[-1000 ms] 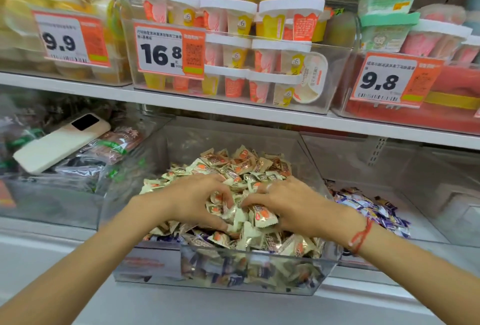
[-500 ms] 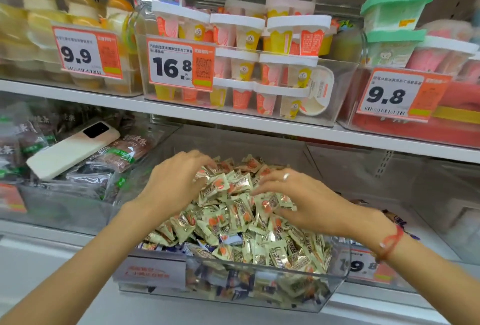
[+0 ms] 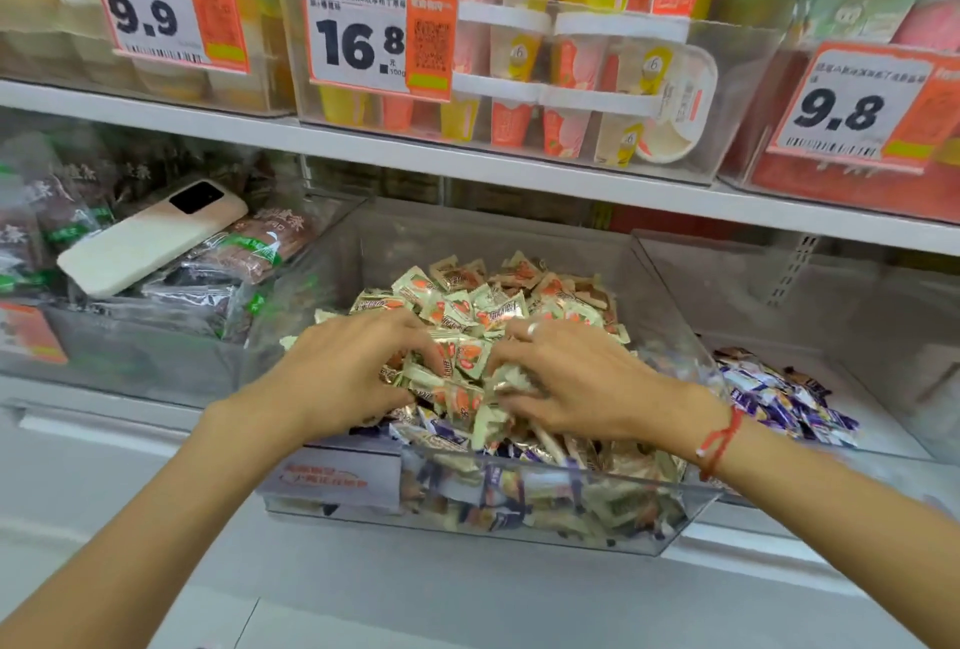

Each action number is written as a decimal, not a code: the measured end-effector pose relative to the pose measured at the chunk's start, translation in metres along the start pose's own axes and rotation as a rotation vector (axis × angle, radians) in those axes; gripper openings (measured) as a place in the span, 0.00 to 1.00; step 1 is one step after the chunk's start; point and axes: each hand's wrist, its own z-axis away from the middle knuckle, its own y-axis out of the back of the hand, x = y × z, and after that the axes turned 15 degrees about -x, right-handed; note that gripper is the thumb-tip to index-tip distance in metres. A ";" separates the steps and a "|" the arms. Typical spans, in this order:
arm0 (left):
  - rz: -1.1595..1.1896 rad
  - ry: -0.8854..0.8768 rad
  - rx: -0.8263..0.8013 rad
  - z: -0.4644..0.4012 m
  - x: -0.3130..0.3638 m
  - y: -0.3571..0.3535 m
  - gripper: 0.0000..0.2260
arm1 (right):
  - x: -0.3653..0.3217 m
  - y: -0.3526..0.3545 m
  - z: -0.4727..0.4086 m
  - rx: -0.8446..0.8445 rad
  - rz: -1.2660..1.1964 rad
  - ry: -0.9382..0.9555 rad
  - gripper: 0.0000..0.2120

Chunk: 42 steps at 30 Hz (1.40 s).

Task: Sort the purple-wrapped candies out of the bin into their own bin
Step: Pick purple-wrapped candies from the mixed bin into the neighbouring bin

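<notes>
A clear bin (image 3: 670,305) on the lower shelf holds a heap of green-wrapped candies (image 3: 483,300), with purple-wrapped candies (image 3: 441,433) showing low at its front. More purple-wrapped candies (image 3: 779,396) lie in the clear bin to the right (image 3: 810,305). My left hand (image 3: 348,378) and my right hand (image 3: 587,383) are dug into the middle of the heap, facing each other. Each hand's fingers and thumb curl round a clump of green-wrapped candies. The candies under my palms are hidden.
A white phone (image 3: 150,238) lies on dark snack packs (image 3: 249,253) in the bin to the left. The upper shelf edge (image 3: 467,155) carries bins of pudding cups (image 3: 571,56) with orange price tags (image 3: 379,35). A label (image 3: 322,479) sits on the candy bin's front.
Both hands moved from the back of the heap toward the front and closed in on each other, dragging green-wrapped candies forward. The camera has come closer to the shelf.
</notes>
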 end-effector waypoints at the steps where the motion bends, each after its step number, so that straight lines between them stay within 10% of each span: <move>1: -0.022 0.014 0.033 0.000 0.001 -0.002 0.14 | 0.006 0.000 -0.002 0.078 0.046 -0.047 0.15; 7: 0.094 0.120 0.223 -0.001 0.002 -0.005 0.14 | 0.036 0.013 -0.005 0.038 0.072 -0.365 0.26; 11: 0.052 0.227 0.380 -0.004 0.004 -0.005 0.14 | 0.011 0.026 0.001 0.138 -0.182 -0.066 0.13; 14: -0.019 0.252 0.525 -0.010 -0.001 -0.005 0.13 | -0.016 0.023 -0.008 -0.067 -0.451 0.114 0.08; 25: -0.278 0.193 0.418 -0.013 -0.015 -0.015 0.29 | -0.036 0.021 -0.053 -0.595 -0.153 0.013 0.33; 31: -0.183 0.010 0.329 0.004 -0.011 -0.017 0.19 | -0.023 0.008 -0.044 -0.211 -0.180 -0.023 0.06; 42: -0.195 0.176 0.433 -0.008 0.003 -0.011 0.23 | 0.015 0.018 0.003 0.133 -0.282 -0.371 0.14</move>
